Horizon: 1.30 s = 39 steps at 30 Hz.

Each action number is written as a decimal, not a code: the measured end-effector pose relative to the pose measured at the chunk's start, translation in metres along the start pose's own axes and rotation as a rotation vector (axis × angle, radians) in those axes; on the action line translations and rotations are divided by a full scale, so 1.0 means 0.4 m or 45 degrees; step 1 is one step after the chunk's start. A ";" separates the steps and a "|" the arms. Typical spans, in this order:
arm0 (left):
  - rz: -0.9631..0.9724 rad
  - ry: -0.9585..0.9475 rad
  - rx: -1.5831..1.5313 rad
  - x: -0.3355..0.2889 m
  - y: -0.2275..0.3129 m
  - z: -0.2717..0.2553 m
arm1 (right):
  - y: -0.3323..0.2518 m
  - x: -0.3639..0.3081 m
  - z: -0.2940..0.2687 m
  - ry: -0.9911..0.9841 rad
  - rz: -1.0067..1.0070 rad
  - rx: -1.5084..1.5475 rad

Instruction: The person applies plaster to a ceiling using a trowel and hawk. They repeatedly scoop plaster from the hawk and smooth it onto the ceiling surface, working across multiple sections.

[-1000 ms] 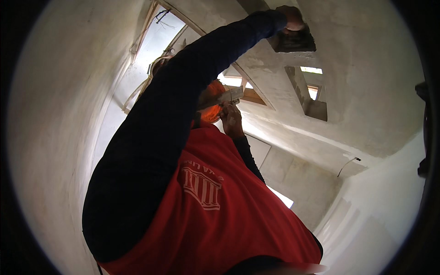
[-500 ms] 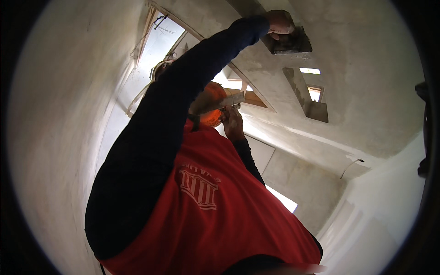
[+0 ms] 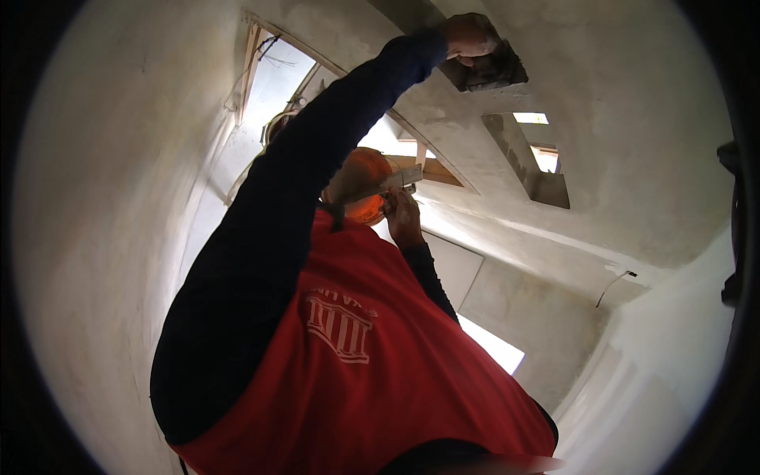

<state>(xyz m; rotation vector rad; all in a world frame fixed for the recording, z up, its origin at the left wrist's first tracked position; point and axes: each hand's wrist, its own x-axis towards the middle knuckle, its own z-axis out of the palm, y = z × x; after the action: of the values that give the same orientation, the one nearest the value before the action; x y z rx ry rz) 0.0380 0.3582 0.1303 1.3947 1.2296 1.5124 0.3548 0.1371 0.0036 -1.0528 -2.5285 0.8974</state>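
Left hand drawn slightly back along the dark recess; right hand holds its blade as before

Nearest is the red cloth shirt (image 3: 427,356) on the person's chest, with the long navy sleeve (image 3: 261,222) of the left arm crossing up and over it. Beyond the shirt, the right hand (image 3: 402,215) has its fingers clamped on a flat grey blade tool (image 3: 405,176), which sits in front of a round orange object (image 3: 366,207), partly covered and showing brown-grey within its rim. That grip looks the same as a second ago.

Farther off, the left hand (image 3: 469,36) is at the edge of a dark-sided rectangular recess (image 3: 511,71) in the pale plastered wall (image 3: 633,142). Over the last second it has shifted a little away from the recess's lower end, and the whole view has turned slightly. Its fingers are bent; whether they are clamped on anything I cannot tell. The change is small, so the work seems to remain at that recess. Just below lies a second grey-sided recess (image 3: 548,190), with light coming through.
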 end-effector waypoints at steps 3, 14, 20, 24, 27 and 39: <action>0.593 0.175 0.338 0.024 -0.036 0.013 | 0.012 -0.009 0.006 0.191 0.875 1.374; 0.385 0.188 0.518 -0.007 -0.024 0.013 | 0.054 -0.027 0.013 0.089 0.617 1.033; 0.277 0.122 0.095 0.080 -0.027 0.017 | 0.088 -0.053 0.027 0.101 0.398 0.663; 0.088 0.042 0.115 0.054 -0.023 -0.003 | 0.092 -0.050 0.025 0.136 0.488 0.815; 0.176 0.171 -0.087 0.001 -0.031 0.002 | 0.078 -0.044 0.016 0.197 0.779 1.167; 0.118 0.051 0.149 0.015 -0.009 -0.011 | 0.070 -0.024 0.016 0.196 0.760 1.249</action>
<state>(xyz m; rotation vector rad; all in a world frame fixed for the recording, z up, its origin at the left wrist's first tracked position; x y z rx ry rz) 0.0324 0.3640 0.1288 1.5229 1.3116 1.5593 0.3740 0.1428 -0.0192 -1.3893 -1.2872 1.8266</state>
